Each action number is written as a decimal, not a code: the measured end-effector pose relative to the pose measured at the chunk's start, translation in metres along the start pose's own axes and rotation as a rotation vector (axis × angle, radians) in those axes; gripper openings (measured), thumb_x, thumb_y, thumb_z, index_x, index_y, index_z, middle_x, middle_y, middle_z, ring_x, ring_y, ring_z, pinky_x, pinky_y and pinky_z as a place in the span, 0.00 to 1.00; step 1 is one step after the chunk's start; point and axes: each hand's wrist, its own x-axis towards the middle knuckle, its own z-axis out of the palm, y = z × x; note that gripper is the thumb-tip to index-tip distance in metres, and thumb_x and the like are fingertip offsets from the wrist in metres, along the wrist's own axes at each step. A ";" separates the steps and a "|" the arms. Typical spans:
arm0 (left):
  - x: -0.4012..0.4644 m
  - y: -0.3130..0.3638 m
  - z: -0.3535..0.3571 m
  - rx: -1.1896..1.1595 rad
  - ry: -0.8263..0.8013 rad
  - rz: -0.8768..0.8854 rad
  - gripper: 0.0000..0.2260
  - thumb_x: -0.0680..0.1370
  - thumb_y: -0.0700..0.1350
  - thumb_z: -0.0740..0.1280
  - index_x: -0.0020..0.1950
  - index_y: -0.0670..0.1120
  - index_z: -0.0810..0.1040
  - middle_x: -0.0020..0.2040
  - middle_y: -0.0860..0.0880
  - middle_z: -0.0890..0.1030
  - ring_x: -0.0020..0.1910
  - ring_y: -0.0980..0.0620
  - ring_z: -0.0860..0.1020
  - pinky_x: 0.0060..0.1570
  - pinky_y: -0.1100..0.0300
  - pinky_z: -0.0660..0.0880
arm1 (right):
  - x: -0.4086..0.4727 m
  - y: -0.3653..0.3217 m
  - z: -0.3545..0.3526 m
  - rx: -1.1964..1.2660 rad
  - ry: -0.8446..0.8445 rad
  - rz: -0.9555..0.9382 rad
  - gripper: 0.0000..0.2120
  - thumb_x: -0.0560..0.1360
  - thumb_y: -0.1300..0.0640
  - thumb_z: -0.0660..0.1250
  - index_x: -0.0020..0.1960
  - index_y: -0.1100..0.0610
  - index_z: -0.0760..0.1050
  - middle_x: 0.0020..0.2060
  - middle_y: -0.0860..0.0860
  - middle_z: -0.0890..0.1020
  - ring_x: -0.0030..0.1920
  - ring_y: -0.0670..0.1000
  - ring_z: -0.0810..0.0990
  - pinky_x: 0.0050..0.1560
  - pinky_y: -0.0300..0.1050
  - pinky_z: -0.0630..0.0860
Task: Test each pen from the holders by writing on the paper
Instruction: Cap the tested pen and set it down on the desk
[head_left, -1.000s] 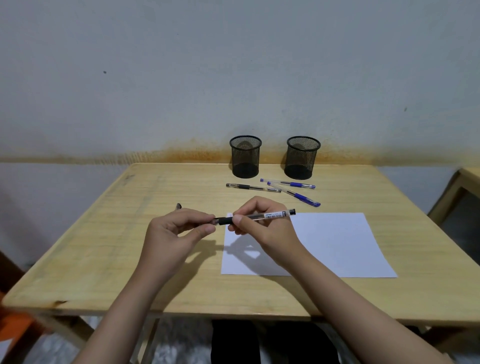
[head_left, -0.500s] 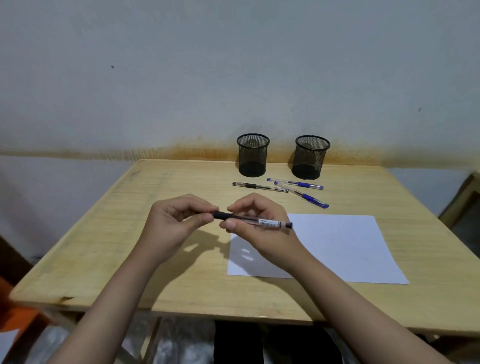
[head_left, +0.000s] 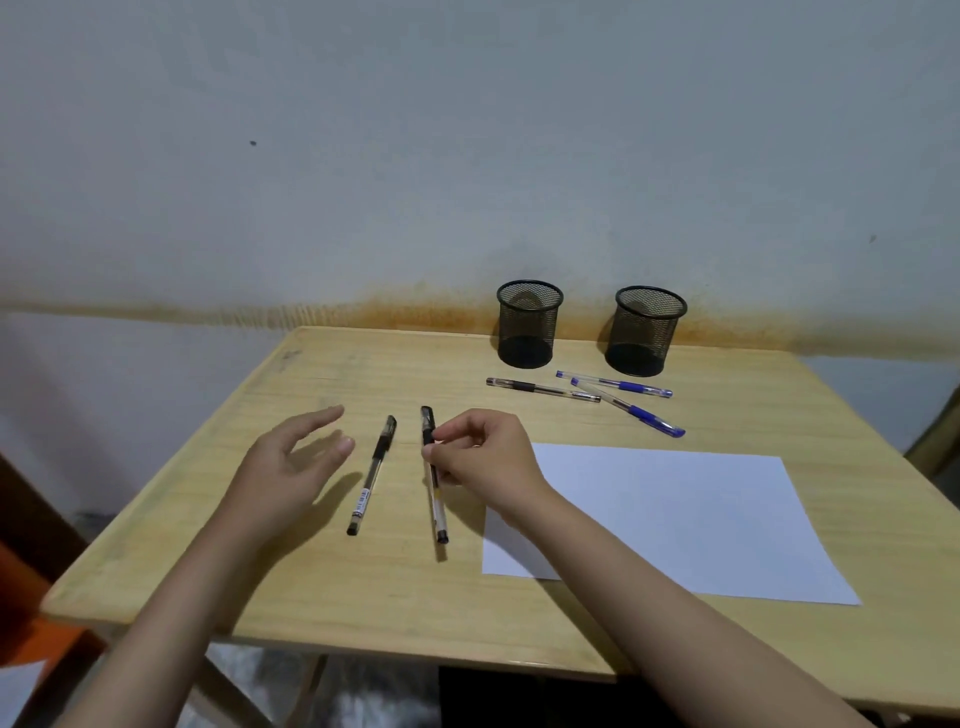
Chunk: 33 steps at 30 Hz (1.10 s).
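Note:
My right hand (head_left: 480, 454) pinches a black capped pen (head_left: 435, 499) near its upper end; the pen points toward me, low over the wooden table (head_left: 322, 582). A second black pen (head_left: 371, 475) lies on the table just left of it. My left hand (head_left: 291, 462) hovers open beside that pen, holding nothing. A blank white paper (head_left: 675, 519) lies right of my right hand. Two black mesh holders (head_left: 529, 325) (head_left: 647, 330) stand at the back and look empty. In front of them lie a black pen (head_left: 543, 389) and two blue pens (head_left: 615, 385) (head_left: 631, 408).
A stained wall runs right behind the table's back edge. Something orange (head_left: 31, 644) sits low at the left, and a wooden piece of furniture (head_left: 935, 441) shows at the right edge.
Both hands held one pen horizontally before. Now my left hand has let go and opened, my right hand has turned the pen lengthwise and lowered it beside another black pen on the table.

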 end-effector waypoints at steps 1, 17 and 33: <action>0.000 -0.010 -0.004 0.050 -0.003 -0.006 0.19 0.73 0.55 0.69 0.64 0.55 0.75 0.65 0.55 0.74 0.65 0.57 0.68 0.63 0.57 0.64 | 0.005 0.002 0.005 -0.061 0.016 -0.009 0.06 0.70 0.62 0.74 0.39 0.56 0.78 0.28 0.49 0.79 0.32 0.47 0.79 0.40 0.42 0.79; 0.003 -0.044 0.002 0.544 -0.079 0.016 0.23 0.76 0.59 0.61 0.71 0.57 0.67 0.75 0.58 0.60 0.75 0.52 0.56 0.71 0.41 0.49 | 0.032 0.014 0.046 -0.276 0.135 0.040 0.09 0.67 0.63 0.72 0.38 0.69 0.78 0.37 0.60 0.83 0.33 0.51 0.79 0.34 0.43 0.76; 0.001 -0.045 0.003 0.557 -0.088 0.023 0.24 0.76 0.61 0.59 0.71 0.57 0.66 0.75 0.58 0.60 0.75 0.53 0.56 0.71 0.41 0.49 | 0.081 0.018 -0.058 -0.581 0.378 -0.120 0.06 0.72 0.63 0.67 0.45 0.63 0.82 0.43 0.57 0.84 0.47 0.55 0.81 0.46 0.45 0.75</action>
